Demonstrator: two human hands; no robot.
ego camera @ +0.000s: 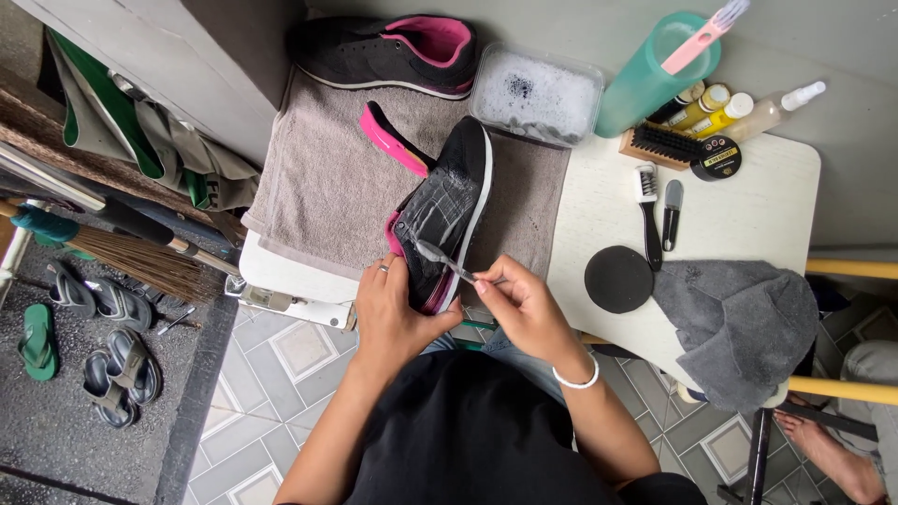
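Left hand [391,313] steadies black shoe [445,213]; right hand [520,307] pinches small brush [441,261].

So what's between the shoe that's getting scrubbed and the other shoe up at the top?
In the head view, a loose pink insole lies on the brown towel between the soapy black shoe and the second shoe.

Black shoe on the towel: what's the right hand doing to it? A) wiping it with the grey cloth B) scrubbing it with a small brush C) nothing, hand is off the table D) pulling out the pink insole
B: the right hand holds a small brush with its head on the sudsy black shoe, which the left hand steadies.
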